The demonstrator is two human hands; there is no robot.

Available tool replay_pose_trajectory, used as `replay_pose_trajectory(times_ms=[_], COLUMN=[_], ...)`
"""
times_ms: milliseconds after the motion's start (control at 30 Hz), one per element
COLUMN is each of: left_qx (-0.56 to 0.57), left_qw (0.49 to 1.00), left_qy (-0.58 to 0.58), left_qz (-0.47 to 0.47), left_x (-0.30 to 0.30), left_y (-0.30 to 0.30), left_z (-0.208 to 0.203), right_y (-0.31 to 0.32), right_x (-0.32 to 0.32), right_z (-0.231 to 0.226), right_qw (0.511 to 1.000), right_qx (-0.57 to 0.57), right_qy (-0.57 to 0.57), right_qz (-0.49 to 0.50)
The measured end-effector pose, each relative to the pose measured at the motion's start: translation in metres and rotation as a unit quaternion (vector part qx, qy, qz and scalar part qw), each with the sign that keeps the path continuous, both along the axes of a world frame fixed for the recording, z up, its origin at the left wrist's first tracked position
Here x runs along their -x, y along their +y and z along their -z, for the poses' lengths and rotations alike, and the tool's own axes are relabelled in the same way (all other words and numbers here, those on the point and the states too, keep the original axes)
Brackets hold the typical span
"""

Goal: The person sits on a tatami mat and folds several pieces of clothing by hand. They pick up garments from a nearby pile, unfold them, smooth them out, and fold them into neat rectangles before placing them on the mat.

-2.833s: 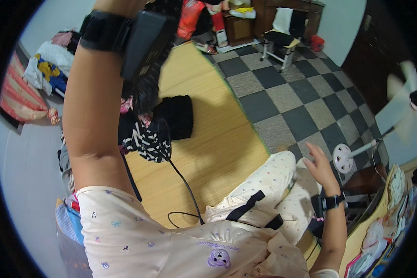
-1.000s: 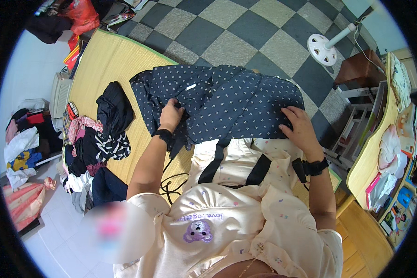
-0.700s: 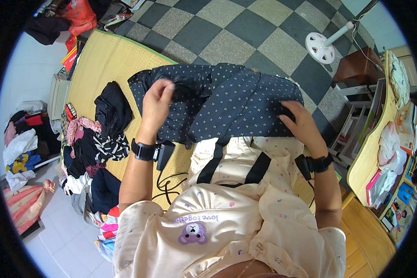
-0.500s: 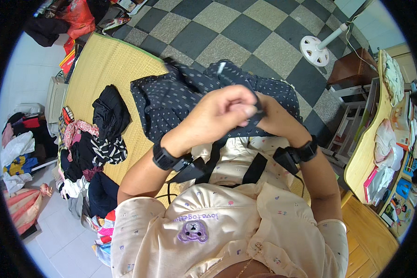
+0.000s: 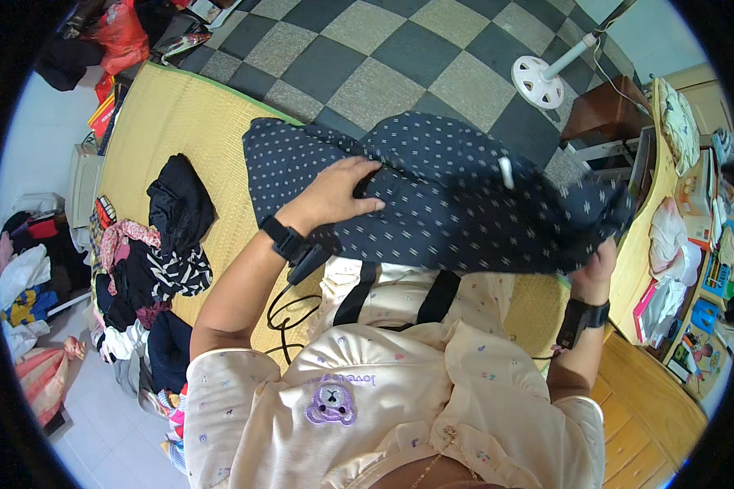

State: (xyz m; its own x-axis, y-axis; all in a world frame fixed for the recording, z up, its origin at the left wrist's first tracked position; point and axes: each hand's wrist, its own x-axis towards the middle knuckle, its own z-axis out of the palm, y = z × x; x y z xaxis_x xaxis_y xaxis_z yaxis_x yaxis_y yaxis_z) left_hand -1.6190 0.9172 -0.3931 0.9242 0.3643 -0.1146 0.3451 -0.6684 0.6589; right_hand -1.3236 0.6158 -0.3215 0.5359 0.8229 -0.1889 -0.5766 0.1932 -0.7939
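Folding: a navy dotted garment is partly doubled over, not yet a neat bundle.
Left hand: lies flat on the cloth, fingers spread, pressing a fold.
Right hand: closed on the garment's far edge, held up off the lap.
Garment: stretched across the knees, above the straw mat.
Left to do: more folds, judging by its loose spread, and a clothes pile waits beside.

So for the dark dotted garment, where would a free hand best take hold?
Probably the loose left end of the dark dotted garment, lying flat on the straw mat, pinched from above. The left hand only rests on the middle; the right hand already grips the bunched right end.
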Motion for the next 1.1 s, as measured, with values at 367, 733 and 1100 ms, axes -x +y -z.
replay_pose_trajectory(times_ms=[367, 733, 1100], left_qx=[0.000, 0.081, -0.126], left_qw=[0.999, 0.990, 0.987], left_qy=[-0.022, 0.111, 0.097], left_qz=[-0.029, 0.027, 0.002], left_x=[-0.004, 0.010, -0.085], left_y=[-0.010, -0.037, -0.017], left_z=[-0.026, -0.095, 0.003], right_y=[0.047, 0.145, 0.105], right_x=[0.001, 0.004, -0.001], right_z=[0.051, 0.110, 0.038], right_qw=[0.728, 0.707, 0.760], right_qx=[0.227, 0.235, 0.173], right_qy=[-0.641, -0.602, -0.627], right_qz=[-0.086, -0.287, -0.017])
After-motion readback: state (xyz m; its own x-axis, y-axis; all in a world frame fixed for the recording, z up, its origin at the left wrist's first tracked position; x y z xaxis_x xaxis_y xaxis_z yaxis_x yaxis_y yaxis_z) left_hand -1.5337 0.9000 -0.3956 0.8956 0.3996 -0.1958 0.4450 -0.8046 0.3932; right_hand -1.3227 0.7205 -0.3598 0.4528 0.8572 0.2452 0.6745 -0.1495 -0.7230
